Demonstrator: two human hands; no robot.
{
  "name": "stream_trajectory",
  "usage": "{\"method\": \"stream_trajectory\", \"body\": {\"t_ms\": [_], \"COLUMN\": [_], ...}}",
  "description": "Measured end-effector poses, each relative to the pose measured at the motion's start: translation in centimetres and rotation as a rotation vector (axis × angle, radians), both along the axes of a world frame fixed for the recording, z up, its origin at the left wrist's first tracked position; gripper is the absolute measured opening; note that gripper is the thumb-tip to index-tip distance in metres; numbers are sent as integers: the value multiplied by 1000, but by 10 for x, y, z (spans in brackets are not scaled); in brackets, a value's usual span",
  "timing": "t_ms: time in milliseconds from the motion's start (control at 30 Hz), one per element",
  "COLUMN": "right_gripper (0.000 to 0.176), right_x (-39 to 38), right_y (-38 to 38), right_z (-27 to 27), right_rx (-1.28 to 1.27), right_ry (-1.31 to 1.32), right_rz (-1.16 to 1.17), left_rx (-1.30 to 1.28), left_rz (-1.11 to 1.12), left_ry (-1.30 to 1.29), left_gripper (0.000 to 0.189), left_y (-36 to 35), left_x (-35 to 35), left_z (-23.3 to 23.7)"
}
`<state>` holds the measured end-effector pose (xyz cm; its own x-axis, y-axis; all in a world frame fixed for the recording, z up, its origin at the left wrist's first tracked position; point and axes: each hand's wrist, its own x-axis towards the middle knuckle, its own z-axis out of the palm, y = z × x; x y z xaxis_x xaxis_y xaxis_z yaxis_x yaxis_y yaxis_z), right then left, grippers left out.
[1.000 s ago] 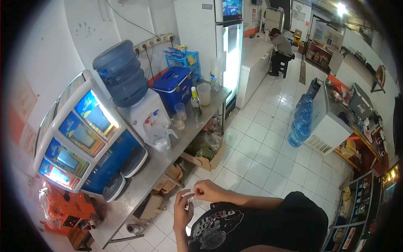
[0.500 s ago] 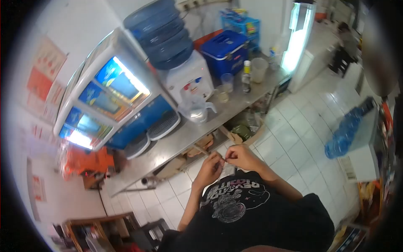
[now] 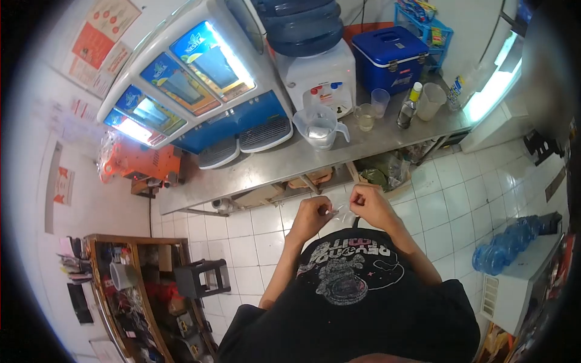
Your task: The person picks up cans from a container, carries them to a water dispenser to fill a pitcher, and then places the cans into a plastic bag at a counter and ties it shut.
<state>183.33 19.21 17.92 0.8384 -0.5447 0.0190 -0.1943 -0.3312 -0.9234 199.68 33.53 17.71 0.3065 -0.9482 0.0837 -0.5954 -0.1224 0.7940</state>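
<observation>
Both hands are in front of the black printed shirt, a small gap apart. My left hand [image 3: 311, 218] is closed, with a tiny whitish bit showing at its fingertips. Its fingers pinch one side of a small clear plastic piece [image 3: 343, 213], which looks like a thin bag. Fingers of my right hand [image 3: 369, 204] are bent and pressed together on the other side of that plastic. What lies inside the plastic, if anything, is too small to tell.
A metal counter [image 3: 236, 175] bears a drink dispenser [image 3: 209, 136], a water dispenser [image 3: 318, 72], a measuring jug [image 3: 319, 130], a bottle [image 3: 408, 109] and a blue cooler box [image 3: 390, 57]. A black stool [image 3: 203, 278] and wooden shelf [image 3: 142, 239] stand left; blue bottles [image 3: 508, 245] lie right.
The view has shifted, showing more floor and shelf at the left. My hands have moved apart from near touching, and the clear plastic now shows between them.
</observation>
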Motion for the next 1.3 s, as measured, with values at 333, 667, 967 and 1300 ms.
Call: {"method": "stream_trajectory", "body": {"t_ms": [333,667,967,1300], "right_gripper": [8,10,11,12], "right_x": [-5,-25,-12,-5], "right_y": [-6,-12,-8,0], "right_z": [0,-7,8,4], "right_rx": [204,140,-159,-1], "right_ry": [-22,-34,-237,-262], "right_rz": [80,-67,-360,19], "left_rx": [-167,47,47,161], "left_rz": [-154,34,389,206], "left_ry": [325,134,424,1378], "left_gripper": [18,24,17,24], "left_y": [-4,-14,-17,-10], "left_x": [-14,-14,-7,-30], "left_z": [6,-14,-11,-50]}}
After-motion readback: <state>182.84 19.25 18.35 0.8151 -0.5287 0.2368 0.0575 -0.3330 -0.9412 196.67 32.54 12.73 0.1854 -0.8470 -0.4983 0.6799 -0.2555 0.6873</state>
